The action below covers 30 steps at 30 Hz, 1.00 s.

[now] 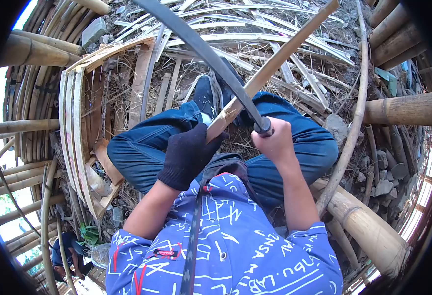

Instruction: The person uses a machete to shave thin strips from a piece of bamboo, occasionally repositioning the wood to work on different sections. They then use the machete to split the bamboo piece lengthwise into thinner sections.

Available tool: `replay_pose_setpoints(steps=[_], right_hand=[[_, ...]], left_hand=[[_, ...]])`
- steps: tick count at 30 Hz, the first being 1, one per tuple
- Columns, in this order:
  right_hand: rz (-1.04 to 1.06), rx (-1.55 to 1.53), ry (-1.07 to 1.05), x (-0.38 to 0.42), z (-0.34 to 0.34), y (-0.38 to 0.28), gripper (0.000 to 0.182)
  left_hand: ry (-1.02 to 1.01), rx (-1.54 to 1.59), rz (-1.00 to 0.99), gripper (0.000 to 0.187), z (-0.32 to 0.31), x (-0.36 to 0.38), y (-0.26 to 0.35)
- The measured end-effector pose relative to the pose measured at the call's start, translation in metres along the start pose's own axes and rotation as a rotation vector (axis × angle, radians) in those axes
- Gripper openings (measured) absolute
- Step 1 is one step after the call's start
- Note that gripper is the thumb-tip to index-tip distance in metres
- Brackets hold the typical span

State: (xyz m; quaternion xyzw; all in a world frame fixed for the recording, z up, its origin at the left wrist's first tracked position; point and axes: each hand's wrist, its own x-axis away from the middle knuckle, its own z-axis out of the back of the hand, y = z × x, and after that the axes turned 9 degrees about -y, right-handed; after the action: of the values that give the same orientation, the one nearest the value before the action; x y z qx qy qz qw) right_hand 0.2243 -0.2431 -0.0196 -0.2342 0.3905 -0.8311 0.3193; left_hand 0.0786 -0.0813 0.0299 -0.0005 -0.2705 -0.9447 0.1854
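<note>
— Gripping what, exactly, with each of your hands?

— My left hand (187, 155), in a dark knitted glove, is closed round the near end of a split bamboo strip (275, 64). My right hand (274, 140) is bare and clenched on the handle of a long curved blade (203, 49).

— Where does the strip run?

— From the gloved fist it slants up and away to my right, over my knees, its far end reaching the top edge of the view. It is pale on the cut face, and it is tilted, not level.

— And the blade?

— It rises from my right fist up and to the left, dark along its whole length. It crosses the strip just above my hands, lying against it there; whether the edge has bitten into the bamboo I cannot tell.

— How are you sitting?

— Squatting, knees bent in blue jeans (147, 147), with one dark shoe (204, 96) showing beyond them. A blue shirt (235, 246) with white lettering fills the bottom, and a dark strap (194, 236) runs down my chest.

— What lies around you?

— Loose bamboo slivers and dry litter cover the ground (255, 29) ahead. A stack of curved bamboo slats (75, 123) stands on edge to my left. Thick bamboo poles (402, 110) lie to my right, one more near my right elbow. A thin bent cane (356, 113) arcs down past my right knee.

— Anyone else?

— Another person (63, 250) is low at the bottom left, well apart from me, bent over and mostly hidden.
</note>
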Motion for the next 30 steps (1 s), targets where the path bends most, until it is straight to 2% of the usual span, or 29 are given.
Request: replay_pose_setpoints(steps=[4, 8, 10, 19, 24, 26, 27, 29, 30], right_hand=[[-0.006, 0.225, 0.067, -0.007, 0.01, 0.014, 0.02], [0.016, 0.228, 0.054, -0.003, 0.013, 0.019, 0.021], [-0.038, 0.271, 0.039, -0.001, 0.012, 0.019, 0.014], [0.057, 0.356, 0.077, 0.001, 0.019, 0.028, 0.014], [0.02, 0.37, 0.117, 0.003, 0.027, 0.038, 0.014], [-0.04, 0.334, 0.162, 0.002, 0.038, 0.057, 0.016], [-0.147, 0.245, 0.167, 0.0, 0.049, 0.074, 0.017], [-0.214, 0.163, 0.373, -0.001, 0.064, 0.095, 0.016], [-0.234, 0.159, 0.402, -0.002, 0.067, 0.094, 0.018]], left_hand=[[-0.063, -0.024, 0.002, 0.031, 0.01, 0.003, -0.002], [-0.08, -0.042, -0.005, 0.031, 0.012, 0.009, 0.001], [-0.084, -0.044, 0.012, 0.032, 0.013, 0.014, 0.003], [-0.099, -0.069, 0.022, 0.031, 0.028, 0.035, -0.001], [-0.074, -0.044, 0.012, 0.031, 0.034, 0.042, -0.01], [-0.035, 0.086, 0.143, 0.032, 0.038, 0.049, -0.018], [-0.035, 0.088, 0.147, 0.032, 0.042, 0.055, -0.021], [-0.023, 0.085, 0.261, 0.033, 0.049, 0.066, -0.026], [-0.032, 0.097, 0.301, 0.034, 0.05, 0.068, -0.026]])
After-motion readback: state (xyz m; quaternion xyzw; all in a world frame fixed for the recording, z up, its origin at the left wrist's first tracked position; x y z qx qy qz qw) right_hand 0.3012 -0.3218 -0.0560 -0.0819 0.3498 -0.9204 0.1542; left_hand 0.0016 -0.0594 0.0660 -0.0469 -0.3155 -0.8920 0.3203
